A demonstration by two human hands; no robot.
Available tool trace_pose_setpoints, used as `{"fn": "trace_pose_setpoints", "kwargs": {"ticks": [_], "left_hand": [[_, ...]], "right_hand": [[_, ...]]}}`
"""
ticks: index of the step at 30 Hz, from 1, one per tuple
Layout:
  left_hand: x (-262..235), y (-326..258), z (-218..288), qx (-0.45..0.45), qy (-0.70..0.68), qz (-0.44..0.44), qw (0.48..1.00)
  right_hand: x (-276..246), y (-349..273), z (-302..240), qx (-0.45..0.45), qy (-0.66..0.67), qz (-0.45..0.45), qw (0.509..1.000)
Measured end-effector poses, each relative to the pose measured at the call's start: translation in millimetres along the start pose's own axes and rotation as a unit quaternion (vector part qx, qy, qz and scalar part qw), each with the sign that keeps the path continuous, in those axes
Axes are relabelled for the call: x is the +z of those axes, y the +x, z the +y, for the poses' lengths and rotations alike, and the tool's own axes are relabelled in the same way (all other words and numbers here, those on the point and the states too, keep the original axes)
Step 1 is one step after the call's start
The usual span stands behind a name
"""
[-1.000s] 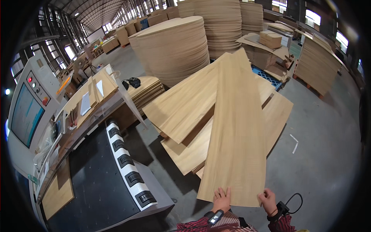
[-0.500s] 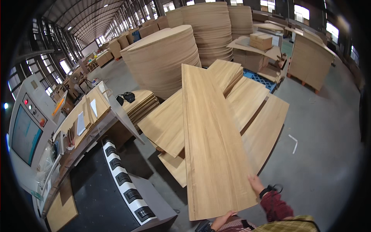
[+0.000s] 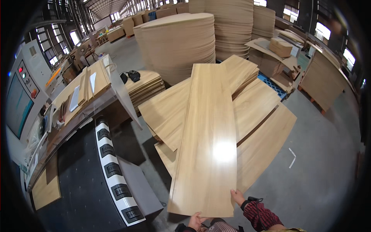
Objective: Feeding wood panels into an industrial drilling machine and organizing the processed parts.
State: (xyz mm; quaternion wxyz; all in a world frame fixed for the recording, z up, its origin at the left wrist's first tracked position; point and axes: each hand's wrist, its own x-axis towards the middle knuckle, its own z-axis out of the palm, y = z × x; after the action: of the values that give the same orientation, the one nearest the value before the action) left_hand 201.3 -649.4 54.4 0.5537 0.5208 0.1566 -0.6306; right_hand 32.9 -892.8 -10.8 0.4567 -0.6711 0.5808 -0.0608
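A long wood-grain board [image 3: 206, 139] stretches away from me, its near end in both hands. My left hand [image 3: 196, 222] is closed on its near edge, thumb on top and the fingers hidden underneath. At the right edge, close to the near corner, my right hand [image 3: 238, 196] grips it, thumb showing. Bright light glares off the board's surface. Beneath and beyond it lie similar boards [image 3: 266, 149], stacked and fanned at different angles. Whether the far end of the held board rests on them I cannot tell.
On the left stands a machine with a black bed [image 3: 83, 162], a striped roller rail [image 3: 112, 169] and a control panel [image 3: 21, 104]. Tall stacks of curved sheets [image 3: 177, 46] rise behind the boards. A blue pallet [image 3: 272, 86] and a cardboard box [image 3: 281, 47] sit at the back right.
The held board's near end has swung left along with both hands, and the board now slants the other way. My view has shifted slightly.
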Motion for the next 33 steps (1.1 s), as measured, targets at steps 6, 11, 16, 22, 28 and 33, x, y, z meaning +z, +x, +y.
{"fn": "trace_pose_setpoints", "kwargs": {"ticks": [6, 11, 16, 22, 28, 33], "left_hand": [[-55.8, 50.3, 57.2, 0.100, -0.120, 0.053, 0.986], [-95.8, 30.6, 68.2, 0.311, 0.071, 0.017, 0.948], [-98.8, -43.6, 17.6, 0.159, 0.003, 0.001, 0.987], [-264.1, -141.8, -142.9, 0.151, -0.083, 0.126, 0.977], [-400.6, -335.4, -203.3, 0.251, -0.181, 0.302, 0.902], [-463.7, -448.1, -181.9, 0.344, -0.320, 0.461, 0.753]], "right_hand": [[56.7, 40.2, -46.6, 0.050, 0.250, -0.155, 0.954], [58.8, 21.1, -95.0, 0.082, 0.173, -0.309, 0.932], [48.4, -45.4, -29.9, 0.166, 0.252, -0.545, 0.782], [148.7, -313.0, -204.6, -0.305, -0.113, -0.665, 0.673], [285.3, -506.3, -354.9, -0.500, -0.101, -0.723, 0.465], [365.8, -636.5, -474.7, -0.690, -0.044, -0.625, 0.362]]}}
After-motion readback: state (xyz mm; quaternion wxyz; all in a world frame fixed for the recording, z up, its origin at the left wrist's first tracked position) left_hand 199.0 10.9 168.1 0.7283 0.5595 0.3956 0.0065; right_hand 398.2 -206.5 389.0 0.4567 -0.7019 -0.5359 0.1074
